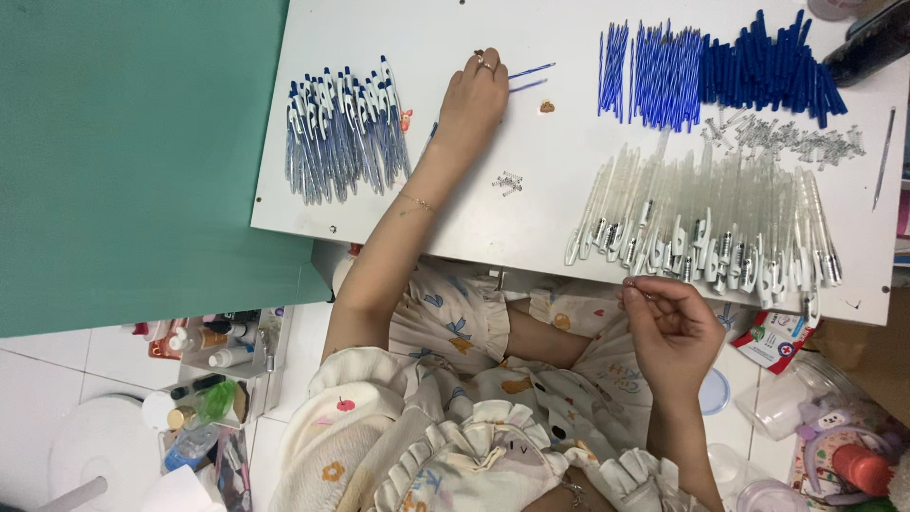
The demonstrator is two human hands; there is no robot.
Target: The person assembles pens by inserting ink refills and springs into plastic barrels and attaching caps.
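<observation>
Refills point(529, 78), thin and blue, are what the left hand point(471, 100) has reached for: two of them lie loose on the white counter point(455, 190) just past its fingertips, and the fingers point(482, 64) are curled down together at their near ends, touching or about to pinch one; I cannot tell which from where I stand. The right hand point(671, 327) is held back at the near edge of the counter, its thumb and forefinger pressed together on something very small, possibly a spring point(630, 283), too small for me to be sure.

As for progress, a fanned pile of finished pens point(346, 133) with white clips lies at the far left of the counter, well apart from the parts. It looks to me like less than half of the work is done, because the stock on the other side is much larger: a long row of clear empty barrels point(706, 223) with white clips along the near edge, a bundle of blue refills point(659, 76) behind them, a heap of dark blue grips point(768, 66) next to those, and a scatter of small springs point(787, 137) between. A few springs point(508, 181) also sit loose near the middle of the counter.
</observation>
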